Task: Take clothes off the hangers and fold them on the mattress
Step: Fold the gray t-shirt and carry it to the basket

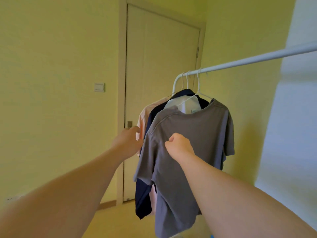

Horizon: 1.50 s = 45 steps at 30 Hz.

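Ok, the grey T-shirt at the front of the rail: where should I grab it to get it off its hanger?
Probably at the neckline, from the front. The grey T-shirt faces you, nearest on the rail, its collar sagging low below the white hanger, so there is slack to slide a shoulder off. The right hand pinches only chest fabric.

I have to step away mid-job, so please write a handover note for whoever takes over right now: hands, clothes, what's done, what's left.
Right-hand grip: holds the front of the grey T-shirt.
Left-hand grip: at its sleeve edge, hold unclear.
Grey T-shirt, navy shirt and pink shirt all hang on white hangers on the rail.
Done: none of these three is off.
Left: unhang and fold all three; mattress not in view.
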{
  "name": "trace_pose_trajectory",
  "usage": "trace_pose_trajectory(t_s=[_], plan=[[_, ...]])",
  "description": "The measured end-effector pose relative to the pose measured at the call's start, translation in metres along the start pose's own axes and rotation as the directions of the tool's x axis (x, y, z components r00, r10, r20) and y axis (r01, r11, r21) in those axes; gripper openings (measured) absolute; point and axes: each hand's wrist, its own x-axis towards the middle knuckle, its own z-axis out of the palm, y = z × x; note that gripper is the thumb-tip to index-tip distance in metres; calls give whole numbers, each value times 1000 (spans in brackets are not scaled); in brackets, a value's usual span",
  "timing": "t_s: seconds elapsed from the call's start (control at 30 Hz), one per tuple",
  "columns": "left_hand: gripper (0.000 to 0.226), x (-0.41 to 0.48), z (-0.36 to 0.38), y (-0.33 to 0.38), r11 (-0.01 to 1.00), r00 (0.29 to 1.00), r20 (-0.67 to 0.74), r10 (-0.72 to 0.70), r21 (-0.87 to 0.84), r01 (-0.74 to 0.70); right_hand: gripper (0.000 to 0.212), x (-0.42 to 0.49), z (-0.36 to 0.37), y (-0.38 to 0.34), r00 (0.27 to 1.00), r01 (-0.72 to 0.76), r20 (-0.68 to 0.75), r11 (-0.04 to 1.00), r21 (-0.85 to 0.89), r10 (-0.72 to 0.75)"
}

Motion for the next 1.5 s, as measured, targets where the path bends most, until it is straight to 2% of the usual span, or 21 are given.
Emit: trace_pose_trajectory(t_s=[0.07,0.2,0.33,0.5,0.57,0.6,0.7,0.83,0.9,1.03,1.1,1.37,1.5], plan=[[22,26,3,27,999,994,-107,22,-41,-26,15,24,-21,9,999,16,-29,999,47,-14],[28,71,7,70,986,972,-221,78,-124,-107,20,63,-46,24,997,44,-75,986,160,-32],[35,124,24,93,980,976,-176,130,-124,-153,22,96,-56,41,996,9,-90,956,293,18],[41,166,51,114,981,982,-78,173,97,-166,11,136,-65,62,991,10,-130,942,337,36],[35,176,57,120,965,976,-86,202,185,-184,26,149,-67,70,988,12,-150,946,325,39],[34,180,58,122,963,973,-88,213,189,-194,27,154,-68,73,989,7,-144,944,331,44],[39,193,60,129,971,980,-78,183,167,-168,8,163,-69,74,988,-2,-141,932,363,57],[38,201,51,128,993,978,-184,96,80,-82,9,175,-69,66,981,24,-187,927,373,50],[37,203,37,122,993,968,-235,91,101,-69,10,179,-72,59,973,44,-227,929,367,43],[38,195,-8,99,992,947,-306,100,104,-72,21,176,-70,40,957,77,-290,931,356,31],[40,183,-29,83,994,945,-313,93,90,-68,20,169,-68,28,953,99,-301,926,365,16],[39,64,-109,-26,994,939,-326,-107,-6,111,10,90,-13,-61,968,240,-171,863,445,-181],[31,-18,-153,-75,972,898,-379,-225,-18,236,11,32,17,-115,953,293,-87,810,508,-290]])
